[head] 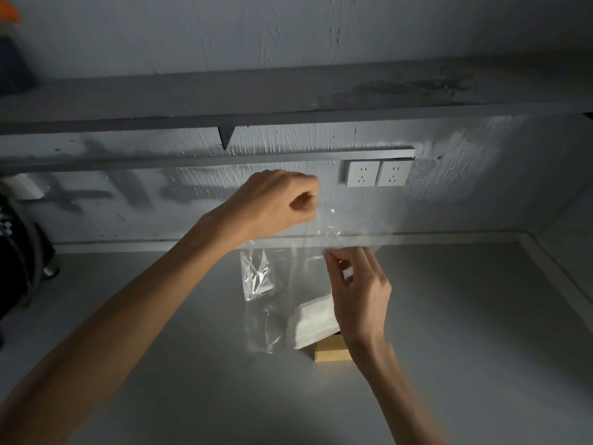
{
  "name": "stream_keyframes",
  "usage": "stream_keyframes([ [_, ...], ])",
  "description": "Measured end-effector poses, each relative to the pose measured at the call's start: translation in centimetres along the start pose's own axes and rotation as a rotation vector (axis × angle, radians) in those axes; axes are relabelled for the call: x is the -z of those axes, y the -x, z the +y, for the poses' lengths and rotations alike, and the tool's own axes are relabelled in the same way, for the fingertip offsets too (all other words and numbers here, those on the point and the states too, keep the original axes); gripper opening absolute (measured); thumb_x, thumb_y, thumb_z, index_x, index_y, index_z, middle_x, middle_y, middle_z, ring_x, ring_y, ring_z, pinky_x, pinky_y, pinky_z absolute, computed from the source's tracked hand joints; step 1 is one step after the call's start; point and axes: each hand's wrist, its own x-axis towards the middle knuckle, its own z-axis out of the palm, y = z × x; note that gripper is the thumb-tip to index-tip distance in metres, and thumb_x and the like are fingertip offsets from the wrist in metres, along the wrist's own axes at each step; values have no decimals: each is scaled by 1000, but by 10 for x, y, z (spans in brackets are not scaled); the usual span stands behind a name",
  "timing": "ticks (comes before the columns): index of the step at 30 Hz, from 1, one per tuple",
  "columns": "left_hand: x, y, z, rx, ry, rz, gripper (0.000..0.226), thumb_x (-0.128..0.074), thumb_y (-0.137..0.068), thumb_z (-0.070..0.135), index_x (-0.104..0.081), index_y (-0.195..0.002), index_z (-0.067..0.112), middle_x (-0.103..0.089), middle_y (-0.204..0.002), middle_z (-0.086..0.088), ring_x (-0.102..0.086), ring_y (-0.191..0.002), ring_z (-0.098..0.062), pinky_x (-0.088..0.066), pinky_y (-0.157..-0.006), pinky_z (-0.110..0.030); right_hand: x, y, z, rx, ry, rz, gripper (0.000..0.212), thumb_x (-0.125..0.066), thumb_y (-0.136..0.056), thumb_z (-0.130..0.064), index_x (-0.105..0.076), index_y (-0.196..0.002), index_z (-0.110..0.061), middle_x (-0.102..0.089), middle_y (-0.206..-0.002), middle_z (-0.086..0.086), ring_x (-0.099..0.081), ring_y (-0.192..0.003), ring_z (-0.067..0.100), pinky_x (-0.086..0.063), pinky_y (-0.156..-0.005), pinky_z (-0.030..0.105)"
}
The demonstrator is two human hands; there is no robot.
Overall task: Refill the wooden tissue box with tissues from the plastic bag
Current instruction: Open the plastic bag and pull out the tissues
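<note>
The plastic bag (pixel 272 284) hangs under my left hand (pixel 276 203), fingers (pixel 308 187) curled tight, pinching its top. My right hand (pixel 359 290) pinches its mouth just lower. Tissues (pixel 316 319) sit inside below my right fingers, against the wooden box (pixel 332 350) on the counter (pixel 449 316).

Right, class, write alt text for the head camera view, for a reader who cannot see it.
A left hand and a right hand pinch the top of a clear plastic bag, holding it up over a grey table. White tissues sit in the bag's bottom, partly hiding a wooden tissue box.
</note>
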Motion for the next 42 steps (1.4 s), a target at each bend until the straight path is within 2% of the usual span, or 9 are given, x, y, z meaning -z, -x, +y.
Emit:
stream_keyframes([
  [4, 5, 0, -17, 218, 48, -90, 2, -54, -91, 18, -54, -92, 20, -66, -86, 5, -63, -72, -20, -53, -69, -41, 5, 9, 7, 19, 1, 20, 9, -77, -85, -10, -69, -82, -12, -67, -79, -5, -60, -62, 9, -52, -49, 34],
  [10, -15, -3, 4, 329, 149, -517, 55, -58, -95, 32, -26, -140, 36, -44, -124, 5, -56, -97, -16, -48, -91, -40, 12, 1, 14, 19, 23, 1, 8, -77, -85, -12, -69, -85, -14, -68, -81, -5, -61, -62, 9, -53, -50, 35],
  [14, -35, -7, -4, 402, 288, -392, 60, -58, -94, 5, -35, -140, 36, -47, -123, 0, -49, -88, 2, -44, -87, -29, 21, 4, 21, -29, 33, -19, 12, -77, -84, -13, -66, -83, -16, -67, -81, -7, -63, -63, 7, -54, -51, 35],
  [20, -38, -15, -12, 411, 209, -156, 60, -63, -91, 1, -44, -141, 28, -55, -124, -6, -57, -101, -18, -53, -83, -32, 51, 5, 39, -100, 91, -103, 18, -75, -86, -23, -59, -80, -17, -63, -80, -9, -60, -62, 5, -53, -51, 34],
  [24, -35, -20, 7, 324, 408, -165, 46, -75, -83, 6, -62, -125, 21, -66, -106, -2, -64, -81, -8, -60, -74, -33, 65, 7, 45, -42, 163, -170, 47, -76, -83, -24, -51, -123, -20, -53, -121, 2, -62, -95, 20, -50, -74, 16],
  [29, -42, -27, 17, 267, 407, -108, 40, -72, -86, 3, -66, -122, 18, -67, -99, -1, -66, -85, -13, -59, -79, -39, 48, -4, 48, 302, 571, -449, 87, -81, -77, -33, -35, -149, -22, -45, -149, 8, -37, -136, 31, -41, -106, 43],
  [34, -48, -21, 16, 225, 378, -76, 31, -70, -89, 11, -68, -120, 14, -69, -96, 0, -62, -85, -10, -44, -74, -9, 40, -10, 45, 237, 469, -704, 49, -73, -85, -12, -60, -132, -22, -73, -105, -1, -62, -103, 18, -52, -92, 37],
  [38, -52, -11, 14, 262, 361, -104, 30, -72, -88, 15, -69, -118, 14, -71, -102, -3, -65, -85, -12, -50, -77, -19, 37, -38, 22, -159, 163, -1097, 36, -41, -101, -11, -65, -125, -22, -72, -118, -4, -66, -93, 5, -51, -86, 18],
  [42, -66, -1, 21, 218, 366, -55, 26, -72, -88, 14, -71, -115, 12, -73, -101, -4, -67, -85, -11, -52, -78, -21, 1, -66, 17, -104, 466, -1222, 44, -44, -95, 3, -63, -129, -16, -62, -135, 4, -61, -119, 20, -44, -100, 28],
])
